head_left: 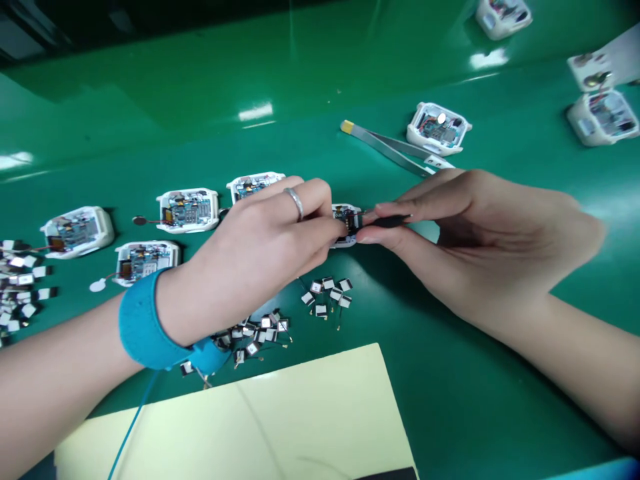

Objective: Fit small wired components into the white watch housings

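My left hand (pixel 265 247), with a ring and a blue wrist strap (pixel 143 327), is closed on a small white device housing (pixel 347 221) with an exposed circuit board. My right hand (pixel 480 233) pinches a thin black tool (pixel 393 221) whose tip touches the board in that housing. Both hands meet just above the green mat (pixel 450 373). Below the hands lie several tiny square components (pixel 327 293) with thin leads.
Several more open white housings (pixel 187 210) lie to the left, one (pixel 439 128) sits beyond the right hand, others at the far right (pixel 603 117). Metal tweezers (pixel 395 150) lie behind the hands. A pale yellow sheet (pixel 300 420) covers the near edge. More small parts (pixel 20 287) pile at far left.
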Tool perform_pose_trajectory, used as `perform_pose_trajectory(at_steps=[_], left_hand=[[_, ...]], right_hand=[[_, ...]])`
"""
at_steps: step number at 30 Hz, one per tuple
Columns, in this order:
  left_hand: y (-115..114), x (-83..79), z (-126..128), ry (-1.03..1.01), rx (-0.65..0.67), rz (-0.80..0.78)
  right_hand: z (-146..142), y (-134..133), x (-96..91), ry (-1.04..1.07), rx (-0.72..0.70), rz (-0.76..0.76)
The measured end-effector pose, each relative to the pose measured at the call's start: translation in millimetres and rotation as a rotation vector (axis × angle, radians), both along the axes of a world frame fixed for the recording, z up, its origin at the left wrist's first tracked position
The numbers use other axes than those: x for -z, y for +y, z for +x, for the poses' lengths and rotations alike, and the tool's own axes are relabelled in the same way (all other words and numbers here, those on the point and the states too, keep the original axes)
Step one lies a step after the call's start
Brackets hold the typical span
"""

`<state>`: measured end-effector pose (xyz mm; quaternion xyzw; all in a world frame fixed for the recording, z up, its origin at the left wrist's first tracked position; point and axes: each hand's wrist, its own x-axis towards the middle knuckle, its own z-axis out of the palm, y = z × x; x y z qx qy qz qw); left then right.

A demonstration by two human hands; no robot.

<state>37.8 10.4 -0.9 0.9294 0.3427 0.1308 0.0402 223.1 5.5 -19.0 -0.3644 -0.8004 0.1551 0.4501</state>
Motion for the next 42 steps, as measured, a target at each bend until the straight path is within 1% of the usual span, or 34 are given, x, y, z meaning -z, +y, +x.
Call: perform_pose_trajectory(at_steps=[2,5,11,20,26,29,32,34,36,42], left_hand=[[0,0.4,-1,-0.003,0.006,-0.004],[0,1.2,-1,-0.018,0.012,-0.017],[1,1.6,0,0.003,-0.003,-0.032],[-1,4.2,-3,-0.020,0.024,-0.009],[0,4.5,-4,-0.035,0.040,-0.006],[0,4.8,-3,-0.041,0.039,0.001],[0,5.2,-3,-0.059,0.035,-0.015],[0,5.4,-3,-0.075,0.023,-0.030],[0,5.6,-2,-0.099,0.012,-0.046],[0,7.1,-1,-0.161,-0.005,-0.052]], right_hand=[[-1,-1,-0.7,-0.036,0.020,0.017],[-4,-1,-2.1,-0.077,0.047,0.003],[-11,-1,1.3,0.018,0.050,-0.016],[-10,3,6.2,0.039,-0.031,-0.016],[-11,5,8.8,0.039,-0.044,-0.023],[-10,4,8.0,0.099,-0.025,-0.106],[-9,3,6.6,0.309,0.046,-0.211],[-8,2,5.9,0.424,0.055,-0.232],[-8,2,5.1,0.445,0.046,-0.247],[-7,1,2.3,0.390,0.072,-0.279]])
